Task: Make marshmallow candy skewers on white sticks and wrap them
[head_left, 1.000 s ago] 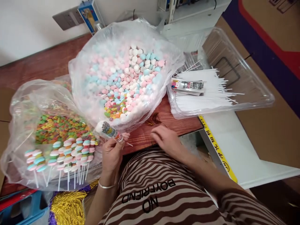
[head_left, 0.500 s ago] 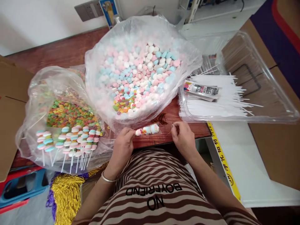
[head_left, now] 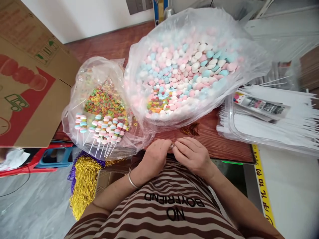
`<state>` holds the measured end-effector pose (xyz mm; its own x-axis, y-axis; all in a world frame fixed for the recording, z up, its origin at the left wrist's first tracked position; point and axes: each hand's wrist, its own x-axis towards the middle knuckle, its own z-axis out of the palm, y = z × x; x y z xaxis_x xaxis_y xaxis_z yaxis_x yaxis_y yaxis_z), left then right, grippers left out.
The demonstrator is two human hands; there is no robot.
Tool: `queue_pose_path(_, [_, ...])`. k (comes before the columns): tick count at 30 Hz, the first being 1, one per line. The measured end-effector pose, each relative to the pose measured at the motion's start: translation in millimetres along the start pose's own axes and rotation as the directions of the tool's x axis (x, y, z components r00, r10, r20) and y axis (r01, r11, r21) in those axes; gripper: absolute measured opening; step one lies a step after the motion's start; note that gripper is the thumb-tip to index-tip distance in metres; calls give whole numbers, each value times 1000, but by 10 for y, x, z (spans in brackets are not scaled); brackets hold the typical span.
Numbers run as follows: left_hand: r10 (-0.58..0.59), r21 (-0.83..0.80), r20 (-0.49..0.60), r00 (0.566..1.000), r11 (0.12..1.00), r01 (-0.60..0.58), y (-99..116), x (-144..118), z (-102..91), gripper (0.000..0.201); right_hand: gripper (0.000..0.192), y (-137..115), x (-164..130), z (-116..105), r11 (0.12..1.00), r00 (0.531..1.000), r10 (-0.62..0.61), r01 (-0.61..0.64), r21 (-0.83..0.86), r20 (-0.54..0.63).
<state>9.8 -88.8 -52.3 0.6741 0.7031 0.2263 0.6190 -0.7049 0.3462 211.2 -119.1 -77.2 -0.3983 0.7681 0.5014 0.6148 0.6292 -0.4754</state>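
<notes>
My left hand (head_left: 155, 156) and my right hand (head_left: 192, 153) meet at the near edge of the wooden table (head_left: 109, 46), fingers curled together around a small wrapped candy skewer (head_left: 171, 145), of which only a tip shows between them. Just beyond them sits a big clear bag of pink, white and blue candies (head_left: 185, 71). To the left, a smaller clear bag (head_left: 99, 106) holds coloured ring candies and several finished candy skewers (head_left: 101, 127) on white sticks.
A clear plastic tray (head_left: 271, 119) at the right holds white sticks and printed wrappers. A printed cardboard box (head_left: 27, 76) stands at the left. Gold bead strings (head_left: 83, 181) hang below the table edge, beside a red and blue stool (head_left: 50, 159). A white surface with yellow tape lies right.
The skewer lay stretched between my two hands half a second ago; now both hands have closed together over it. The view has swung left, bringing the cardboard box in.
</notes>
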Motion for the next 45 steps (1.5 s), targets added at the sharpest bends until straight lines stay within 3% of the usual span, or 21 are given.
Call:
queue_pose_path(5, [-108,-161,-133,985,983,86,-33,-3,30,29,27,-25,-85,143,996,988,-73,66,-59,-133])
queue_pose_path(8, [-295,-423,-172,940,884,200,1,72,15,22,28,-24,-98,269,996,978,-8,-10,-83,-209])
queue_pose_path(10, [-485,-687,-77,871,659,306,30,133,26,12,26,-27,-70,344,984,952,24,-76,-158,-307])
queue_pose_path(12, [-601,-898,143,786,256,359,62,191,55,15,24,-35,-8,402,964,891,12,-131,-231,-454])
queue_pose_path(14, [-580,-930,355,733,-140,340,97,241,85,29,23,-44,72,438,963,826,28,-174,-206,-564])
queue_pose_path(16, [-531,-891,446,721,-339,301,125,279,99,37,22,-50,150,450,973,788,100,-205,-106,-607])
queue_pose_path(18, [-522,-879,459,719,-384,282,138,302,91,40,17,-53,204,444,971,780,202,-237,19,-592])
queue_pose_path(21, [-553,-885,448,702,-383,263,122,314,60,42,8,-72,237,414,905,797,409,-292,309,-444])
queue_pose_path(23, [-570,-889,441,693,-380,254,94,310,47,43,12,-107,248,384,748,795,550,-334,574,-254])
queue_pose_path(25, [-585,-900,423,692,-358,247,63,301,49,43,30,-153,272,346,537,780,623,-368,760,-62])
queue_pose_path(28, [-620,-933,359,698,-250,257,35,272,79,40,47,-217,337,284,330,737,665,-438,836,124])
queue_pose_path(30, [-648,-954,260,716,-58,294,27,244,102,32,37,-235,379,260,268,697,693,-484,833,182])
queue_pose_path(33, [-624,-852,-13,781,416,318,-6,192,127,16,29,-207,401,272,237,654,732,-506,829,190])
queue_pose_path(35, [-501,-652,-177,847,705,280,-57,153,146,14,29,-163,388,300,217,638,745,-506,835,193])
queue_pose_path(37, [-354,-424,-220,909,874,238,-120,111,172,21,30,-124,374,321,207,630,752,-509,836,197])
queue_pose_path(40, [-264,-223,-162,951,948,226,-186,63,218,31,27,-109,392,332,279,645,751,-505,817,142])
queue_pose_path(42, [-281,-260,-161,946,937,234,-197,61,246,33,24,-130,432,349,290,649,752,-483,826,115])
queue_pose_path(43, [-306,-327,-184,934,915,235,-198,70,259,33,23,-145,454,366,240,635,762,-461,854,128])
queue_pose_path(45, [-344,-477,-250,905,857,194,-216,105,277,33,27,-175,487,413,47,601,769,-391,919,217])
